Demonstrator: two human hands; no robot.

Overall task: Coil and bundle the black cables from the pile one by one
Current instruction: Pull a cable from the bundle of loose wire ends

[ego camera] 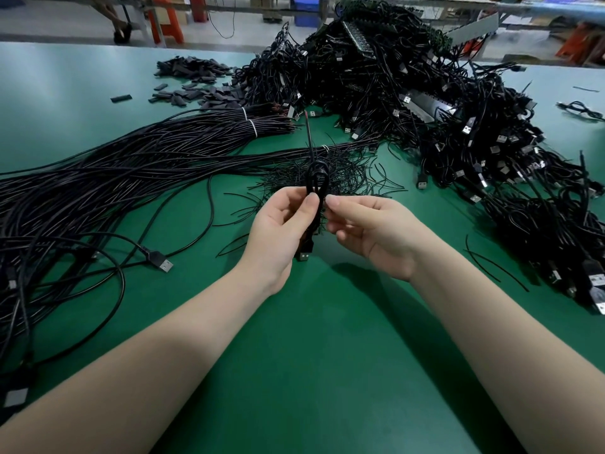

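Coiled cable (317, 188) in left hand (278, 231)

We see a black cable coil (317, 188) held upright in our grip, folded into narrow loops, its USB plug (303, 253) hanging just below and one loose end rising above. Uncoiled black cables (98, 178) sprawl left of the grip; the tangled pile (409, 93) lies beyond and right.

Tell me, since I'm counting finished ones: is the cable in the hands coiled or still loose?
Coiled: the cable is folded into a tight loop gripped by the left hand, USB plug hanging below. No tie visible.
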